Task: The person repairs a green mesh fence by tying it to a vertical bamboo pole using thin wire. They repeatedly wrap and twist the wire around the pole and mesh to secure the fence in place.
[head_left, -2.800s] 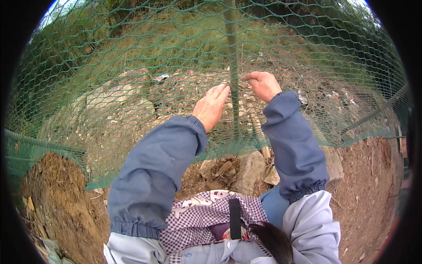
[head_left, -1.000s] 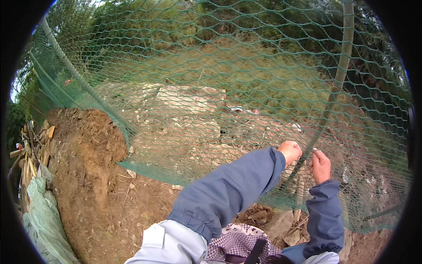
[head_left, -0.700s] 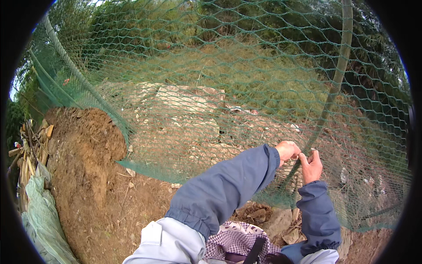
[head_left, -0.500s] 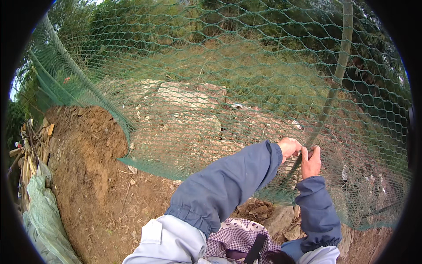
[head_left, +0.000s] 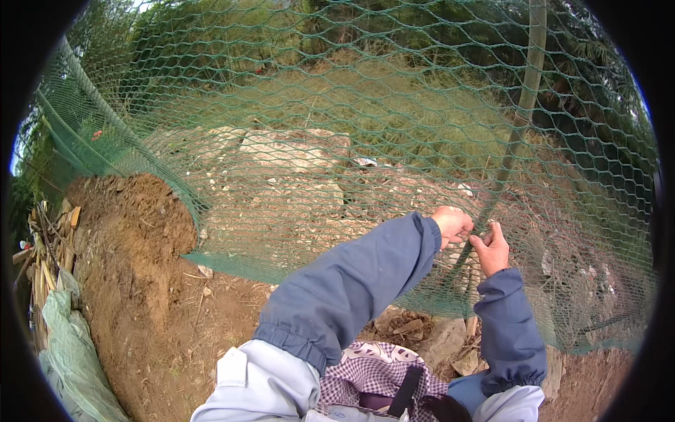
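Green netting (head_left: 394, 91) stretches across the view, with a pole (head_left: 527, 91) slanting down its right side. My left hand (head_left: 452, 226) is closed at the netting just left of the pole's lower part, fingertips pinched on something too small to make out. Beside it, my right hand (head_left: 492, 250) is also closed, thumb and finger at the pole and mesh; what lies between them is unclear. Both forearms wear dark blue sleeves (head_left: 351, 288). A checked cloth (head_left: 358, 373) covers part of my body at the bottom.
Pale rocks (head_left: 288, 151), rubble and dry grass (head_left: 422, 105) show through the mesh, with trees behind. At the left are an earth mound (head_left: 140, 239), piled sticks (head_left: 53, 253) and crumpled green plastic sheeting (head_left: 74, 352). A thicker pole (head_left: 95, 95) runs along the netting's left side.
My view has swung left since the oldest frame, putting the pole at right. My hands, then partly spread at the pole, are closed, and in recent frames have shifted slightly upward in view.
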Motion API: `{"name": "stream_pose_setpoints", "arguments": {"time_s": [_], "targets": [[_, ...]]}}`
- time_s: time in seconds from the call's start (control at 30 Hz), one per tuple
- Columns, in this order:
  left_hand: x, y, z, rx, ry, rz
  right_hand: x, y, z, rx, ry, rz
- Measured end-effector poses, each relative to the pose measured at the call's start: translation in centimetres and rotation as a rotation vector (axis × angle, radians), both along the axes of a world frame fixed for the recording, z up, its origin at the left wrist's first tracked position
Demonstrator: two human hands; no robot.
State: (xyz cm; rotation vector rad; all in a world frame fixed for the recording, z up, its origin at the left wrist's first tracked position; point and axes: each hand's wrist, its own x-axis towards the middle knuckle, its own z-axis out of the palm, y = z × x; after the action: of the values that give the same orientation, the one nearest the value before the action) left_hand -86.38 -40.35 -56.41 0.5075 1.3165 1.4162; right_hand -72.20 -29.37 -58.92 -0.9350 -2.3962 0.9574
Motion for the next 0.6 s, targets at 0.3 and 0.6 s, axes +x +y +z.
{"name": "stream_pose_setpoints", "arguments": {"time_s": [0.3,0.6], "targets": [[-1.0,-0.6,0.9,-0.020,-0.077,-0.013,1.5,2.3,-0.5,-0.937,0.525,0.119],[2.6,-1.6,1.5,-0.067,1.192,-0.002,0.4,0.1,-0.7,-0.865,0.770,-0.073]]}}
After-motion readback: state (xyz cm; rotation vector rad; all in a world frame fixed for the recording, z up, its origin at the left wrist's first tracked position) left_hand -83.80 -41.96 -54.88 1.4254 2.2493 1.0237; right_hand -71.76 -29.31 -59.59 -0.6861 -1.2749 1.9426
